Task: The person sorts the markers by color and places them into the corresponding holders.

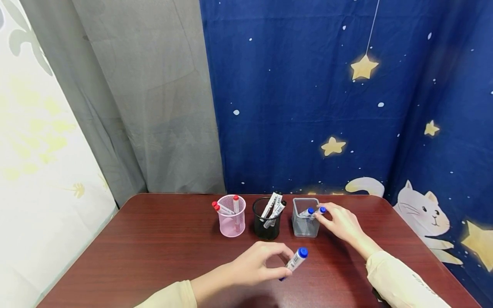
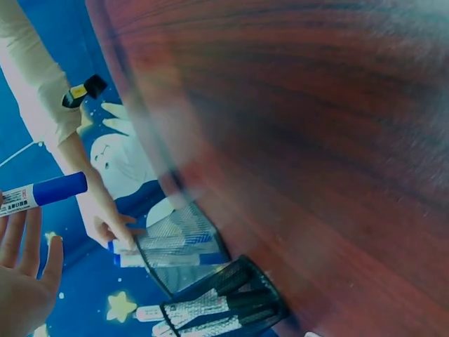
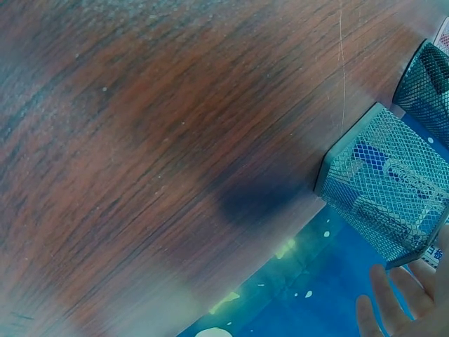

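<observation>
My left hand [image 1: 258, 263] pinches a blue-capped white marker [image 1: 295, 261] between thumb and fingers, tilted above the table's front part. In the left wrist view, that marker's blue cap [image 2: 59, 189] points right. My right hand [image 1: 343, 222] is at the rim of a square grey mesh pen cup [image 1: 306, 229], thumb and fingertips around the upper end of a blue-capped marker [image 1: 320, 211] leaning in it. Another blue-capped marker [image 1: 307, 212] stands in the same cup. In the right wrist view, the right hand [image 3: 414, 298] is cut off by the frame edge, so its grip is partly hidden.
Left of the grey cup stands a round black mesh cup [image 1: 265, 233] with several black-capped markers [image 1: 275, 209]. Farther left is a pink mesh cup [image 1: 232, 231] with red-capped markers [image 1: 236, 207]. A dark red-brown table [image 1: 161, 239] bears them; curtains hang behind its far edge.
</observation>
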Available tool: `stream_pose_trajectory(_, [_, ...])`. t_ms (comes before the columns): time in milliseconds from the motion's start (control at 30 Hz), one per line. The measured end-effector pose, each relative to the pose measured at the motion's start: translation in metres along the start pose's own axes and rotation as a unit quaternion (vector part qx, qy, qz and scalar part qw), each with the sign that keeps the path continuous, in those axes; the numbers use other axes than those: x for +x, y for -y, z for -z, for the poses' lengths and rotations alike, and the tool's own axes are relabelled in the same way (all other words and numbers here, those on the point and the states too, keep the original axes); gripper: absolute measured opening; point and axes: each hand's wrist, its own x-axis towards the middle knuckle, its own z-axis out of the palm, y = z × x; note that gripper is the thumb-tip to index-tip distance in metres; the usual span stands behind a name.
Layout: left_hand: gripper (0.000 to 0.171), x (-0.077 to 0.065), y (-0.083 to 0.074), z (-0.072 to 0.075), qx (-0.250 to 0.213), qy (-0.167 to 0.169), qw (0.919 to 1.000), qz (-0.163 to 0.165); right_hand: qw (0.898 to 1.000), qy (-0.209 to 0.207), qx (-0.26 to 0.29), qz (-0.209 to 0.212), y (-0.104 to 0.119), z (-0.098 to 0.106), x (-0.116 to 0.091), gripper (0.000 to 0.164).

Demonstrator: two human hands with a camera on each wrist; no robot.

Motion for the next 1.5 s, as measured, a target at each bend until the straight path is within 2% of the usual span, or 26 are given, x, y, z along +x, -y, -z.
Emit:
stream_pose_trajectory(233, [0.017,0.007,0.0,0.009,-0.04,-0.022,0.9987,0.023,1.0,-0.005,0.0,0.003,-0.001,-0.001,-0.001,0.036])
stream_pose_trajectory(367, [0.017,0.012,0.003,0.014,-0.038,-0.032,0.9983,0.032,1.0,-0.004,0.0,0.003,-0.001,-0.001,-0.001,0.036])
stream_pose_trajectory(500, [0.017,0.02,0.003,0.022,-0.057,-0.043,0.9958,0.058,1.0,-0.001,0.002,0.001,-0.001,-0.001,-0.001,0.037])
stream_pose_trajectory(600, [0.016,0.028,-0.004,0.032,-0.078,-0.058,0.9918,0.083,1.0,-0.001,0.0,-0.001,-0.001,-0.001,-0.001,0.037])
stream_pose_trajectory(767, [0.016,0.04,-0.019,0.05,-0.085,-0.078,0.9857,0.123,1.0,-0.002,-0.002,0.0,-0.001,-0.001,0.0,0.036])
stream_pose_trajectory(900, [0.018,0.047,-0.022,0.057,-0.091,-0.081,0.9804,0.155,1.0,-0.006,-0.002,0.003,-0.001,-0.001,0.0,0.036])
stream_pose_trajectory(1133, [0.018,0.056,-0.015,0.061,-0.09,-0.089,0.9803,0.152,1.0,-0.009,0.001,0.005,-0.002,-0.001,0.0,0.036])
stream_pose_trajectory(1500, [0.017,0.075,-0.005,0.063,-0.11,-0.101,0.9756,0.161,1.0,-0.005,0.006,0.0,-0.001,-0.001,0.001,0.036])
